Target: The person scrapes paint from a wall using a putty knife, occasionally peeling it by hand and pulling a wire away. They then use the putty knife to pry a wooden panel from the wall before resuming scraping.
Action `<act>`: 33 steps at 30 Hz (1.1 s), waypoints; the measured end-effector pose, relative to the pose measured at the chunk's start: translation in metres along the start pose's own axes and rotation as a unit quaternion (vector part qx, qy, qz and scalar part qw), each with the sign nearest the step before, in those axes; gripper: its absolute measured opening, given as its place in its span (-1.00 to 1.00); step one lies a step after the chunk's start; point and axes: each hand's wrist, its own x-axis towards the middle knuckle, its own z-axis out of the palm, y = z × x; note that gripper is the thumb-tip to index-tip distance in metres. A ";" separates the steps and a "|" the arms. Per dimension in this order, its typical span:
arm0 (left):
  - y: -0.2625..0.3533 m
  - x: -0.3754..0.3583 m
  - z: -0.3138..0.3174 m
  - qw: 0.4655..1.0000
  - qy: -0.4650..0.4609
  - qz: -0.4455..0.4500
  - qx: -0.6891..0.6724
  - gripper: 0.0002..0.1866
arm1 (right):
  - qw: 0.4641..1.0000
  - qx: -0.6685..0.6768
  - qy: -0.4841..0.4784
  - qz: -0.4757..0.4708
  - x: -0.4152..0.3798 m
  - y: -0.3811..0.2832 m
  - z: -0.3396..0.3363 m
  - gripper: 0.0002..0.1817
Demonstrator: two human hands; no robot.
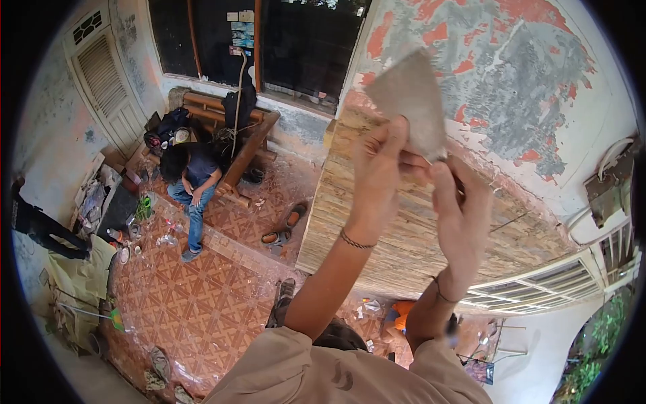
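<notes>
Both of my hands are raised in front of the wall. My left hand (379,176) pinches the lower left part of a flat grey scraper blade (412,101), thumb and fingers pressed on the metal. My right hand (463,214) is closed around the scraper's narrow lower end; its handle is mostly hidden by the fingers. The wide edge of the blade points up and to the left. Behind it, the wall (511,87) shows grey patches and peeling reddish paint. A rough stone-textured surface (377,229) lies below and behind my hands.
A seated person (198,175) is beside a wooden bench (249,158) at left. Another person in dark clothing (44,222) stands at the far left, and someone in orange (402,315) is below. Sandals (294,215) lie on the tiled floor (182,289). White window bars (545,289) are at right.
</notes>
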 end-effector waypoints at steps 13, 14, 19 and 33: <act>-0.004 0.006 -0.004 0.998 0.016 0.023 -0.057 -0.62 | 0.998 -0.045 0.009 -0.031 0.002 -0.025 -0.017 -0.77; -0.002 0.000 -0.001 0.999 -0.006 -0.014 -0.040 -0.65 | 0.999 -0.040 0.005 -0.035 0.006 -0.021 -0.021 -0.77; 0.005 -0.023 0.004 0.982 -0.011 0.026 0.185 -0.70 | 0.992 -0.081 0.016 -0.091 0.027 -0.009 -0.044 -0.77; -0.007 -0.019 -0.004 0.702 -0.047 0.412 0.579 -0.20 | 0.978 -0.093 0.013 -0.187 0.034 -0.025 -0.028 -0.79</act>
